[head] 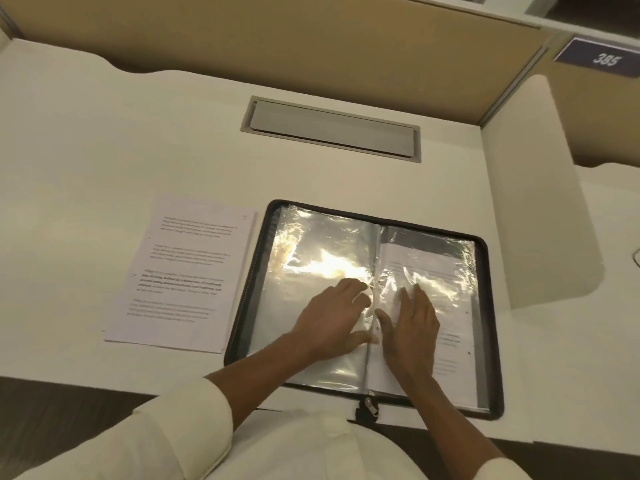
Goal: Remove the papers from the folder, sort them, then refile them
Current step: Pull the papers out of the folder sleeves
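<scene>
One zipped-open folder [249, 285] lower centre, flush with front edge of desk [104, 150]; one paper stack [183, 271] just left; one sheet [426, 265] in right sleeve. Two hands, left hand [332, 317] and right hand [412, 327], spread flat beside spine. Desk room above, up to one hatch [330, 128].

Cream shirt [311, 455], loose left sleeve [187, 424] wide-cuffed at the forearm, cream right sleeve [498, 471], bare left hand [330, 318], bare right hand [414, 327]

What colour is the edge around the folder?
Black, a zippered border around the folder, seen in the head view.
</scene>
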`<control>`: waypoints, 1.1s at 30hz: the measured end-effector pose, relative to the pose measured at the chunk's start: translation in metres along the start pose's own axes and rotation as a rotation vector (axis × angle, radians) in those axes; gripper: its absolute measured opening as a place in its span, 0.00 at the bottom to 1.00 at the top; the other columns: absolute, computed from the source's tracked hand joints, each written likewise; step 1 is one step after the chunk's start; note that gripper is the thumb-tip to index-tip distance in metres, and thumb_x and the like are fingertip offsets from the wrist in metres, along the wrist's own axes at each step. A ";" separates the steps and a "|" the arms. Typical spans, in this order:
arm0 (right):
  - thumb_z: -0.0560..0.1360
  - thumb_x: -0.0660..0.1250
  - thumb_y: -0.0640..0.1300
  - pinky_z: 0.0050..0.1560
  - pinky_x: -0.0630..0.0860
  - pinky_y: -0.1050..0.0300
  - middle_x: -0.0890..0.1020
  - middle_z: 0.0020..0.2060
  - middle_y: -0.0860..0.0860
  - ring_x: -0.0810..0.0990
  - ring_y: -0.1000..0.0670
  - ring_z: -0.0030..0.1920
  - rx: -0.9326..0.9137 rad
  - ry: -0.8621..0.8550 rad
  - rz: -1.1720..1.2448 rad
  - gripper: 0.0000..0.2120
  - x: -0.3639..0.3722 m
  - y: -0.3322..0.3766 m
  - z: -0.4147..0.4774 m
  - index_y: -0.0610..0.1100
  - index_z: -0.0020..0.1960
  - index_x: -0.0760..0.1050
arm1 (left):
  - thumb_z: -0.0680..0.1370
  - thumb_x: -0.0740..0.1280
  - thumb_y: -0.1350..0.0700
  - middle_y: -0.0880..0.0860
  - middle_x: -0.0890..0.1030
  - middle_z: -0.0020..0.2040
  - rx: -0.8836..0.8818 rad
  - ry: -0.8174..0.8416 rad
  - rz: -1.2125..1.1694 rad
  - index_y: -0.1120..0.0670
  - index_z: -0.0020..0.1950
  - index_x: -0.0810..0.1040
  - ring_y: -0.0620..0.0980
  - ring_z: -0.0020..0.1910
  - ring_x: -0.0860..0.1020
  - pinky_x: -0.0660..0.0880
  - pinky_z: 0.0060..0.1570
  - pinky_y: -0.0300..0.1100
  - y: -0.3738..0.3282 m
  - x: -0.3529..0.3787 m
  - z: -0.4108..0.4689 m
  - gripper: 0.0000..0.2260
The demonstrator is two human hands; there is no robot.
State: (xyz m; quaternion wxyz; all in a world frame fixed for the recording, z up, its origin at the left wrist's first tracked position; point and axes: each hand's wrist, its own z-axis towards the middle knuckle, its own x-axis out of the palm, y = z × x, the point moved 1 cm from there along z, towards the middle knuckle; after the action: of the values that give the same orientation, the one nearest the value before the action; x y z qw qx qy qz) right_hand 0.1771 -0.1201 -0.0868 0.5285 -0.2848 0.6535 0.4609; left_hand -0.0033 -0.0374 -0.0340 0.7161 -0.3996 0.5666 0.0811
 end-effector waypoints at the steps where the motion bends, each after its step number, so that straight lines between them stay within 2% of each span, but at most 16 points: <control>1: 0.82 0.51 0.69 0.81 0.59 0.37 0.59 0.83 0.43 0.58 0.40 0.83 0.044 -0.005 -0.005 0.39 -0.002 -0.011 -0.002 0.44 0.82 0.61 | 0.75 0.72 0.32 0.56 0.70 0.78 0.013 0.054 0.013 0.55 0.72 0.75 0.55 0.78 0.66 0.73 0.70 0.53 -0.006 0.008 0.002 0.35; 3: 0.80 0.51 0.72 0.81 0.57 0.36 0.56 0.84 0.43 0.56 0.40 0.83 0.128 -0.012 0.013 0.42 -0.008 -0.029 -0.007 0.45 0.84 0.57 | 0.74 0.70 0.28 0.56 0.60 0.85 0.010 0.162 0.044 0.56 0.79 0.68 0.56 0.84 0.56 0.62 0.78 0.52 -0.015 0.021 0.005 0.44; 5: 0.78 0.51 0.75 0.81 0.54 0.36 0.52 0.85 0.44 0.53 0.40 0.84 0.200 -0.007 0.035 0.46 -0.014 -0.044 -0.011 0.46 0.85 0.51 | 0.73 0.70 0.27 0.57 0.54 0.86 0.001 0.211 0.086 0.57 0.82 0.63 0.56 0.85 0.50 0.52 0.81 0.52 -0.021 0.032 0.006 0.48; 9: 0.76 0.58 0.76 0.82 0.54 0.36 0.50 0.85 0.44 0.52 0.39 0.84 0.268 -0.020 0.051 0.50 -0.022 -0.064 -0.016 0.47 0.85 0.45 | 0.73 0.70 0.28 0.58 0.50 0.86 -0.017 0.202 0.161 0.58 0.82 0.62 0.56 0.86 0.47 0.45 0.81 0.50 -0.026 0.043 0.003 0.49; 14: 0.75 0.52 0.78 0.83 0.46 0.39 0.55 0.84 0.41 0.54 0.38 0.84 0.234 -0.021 -0.001 0.50 -0.027 -0.069 -0.015 0.46 0.85 0.46 | 0.73 0.70 0.27 0.54 0.48 0.87 -0.070 0.202 0.138 0.54 0.83 0.62 0.54 0.86 0.46 0.45 0.80 0.48 -0.030 0.043 0.001 0.47; 19: 0.77 0.66 0.68 0.83 0.51 0.36 0.71 0.77 0.42 0.68 0.40 0.78 0.134 -0.070 0.018 0.44 -0.042 -0.074 -0.005 0.44 0.82 0.56 | 0.77 0.70 0.32 0.52 0.57 0.85 -0.148 0.161 0.050 0.53 0.78 0.70 0.51 0.85 0.52 0.56 0.81 0.49 -0.038 0.035 0.012 0.36; 25: 0.73 0.80 0.51 0.76 0.66 0.33 0.82 0.65 0.47 0.78 0.40 0.68 0.083 -0.107 0.217 0.37 -0.058 -0.067 -0.006 0.48 0.76 0.67 | 0.79 0.69 0.35 0.52 0.64 0.82 -0.211 0.126 0.093 0.54 0.74 0.73 0.51 0.81 0.60 0.63 0.77 0.49 -0.052 0.032 0.023 0.31; 27: 0.71 0.82 0.50 0.71 0.71 0.34 0.85 0.57 0.53 0.81 0.45 0.62 0.143 -0.096 0.365 0.37 -0.062 -0.062 -0.008 0.52 0.73 0.66 | 0.78 0.68 0.33 0.51 0.66 0.80 -0.236 0.109 0.076 0.54 0.73 0.74 0.50 0.79 0.64 0.67 0.75 0.48 -0.054 0.033 0.025 0.32; 29: 0.69 0.83 0.54 0.65 0.77 0.36 0.84 0.47 0.58 0.84 0.51 0.52 0.281 -0.050 0.531 0.39 -0.068 -0.059 -0.005 0.52 0.73 0.66 | 0.76 0.66 0.28 0.50 0.69 0.78 -0.286 0.090 0.054 0.53 0.74 0.73 0.49 0.76 0.67 0.70 0.72 0.48 -0.056 0.033 0.026 0.36; 31: 0.67 0.84 0.58 0.60 0.80 0.38 0.85 0.42 0.56 0.84 0.52 0.47 0.442 0.060 0.682 0.44 -0.076 -0.060 0.003 0.50 0.75 0.66 | 0.76 0.62 0.25 0.49 0.71 0.75 -0.340 0.071 0.021 0.53 0.74 0.72 0.48 0.73 0.69 0.71 0.69 0.47 -0.061 0.033 0.026 0.39; 33: 0.65 0.85 0.58 0.58 0.82 0.41 0.85 0.44 0.52 0.85 0.50 0.49 0.538 0.159 0.765 0.45 -0.083 -0.062 0.011 0.48 0.74 0.67 | 0.77 0.59 0.24 0.48 0.72 0.73 -0.390 0.048 -0.014 0.52 0.73 0.72 0.48 0.71 0.70 0.72 0.67 0.46 -0.066 0.033 0.025 0.38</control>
State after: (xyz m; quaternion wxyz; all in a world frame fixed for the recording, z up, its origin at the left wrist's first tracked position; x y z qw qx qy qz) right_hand 0.2582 -0.1457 -0.0267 0.3244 0.0889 0.8461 0.4135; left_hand 0.0639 -0.0756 -0.0302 0.6118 -0.5367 0.5543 0.1748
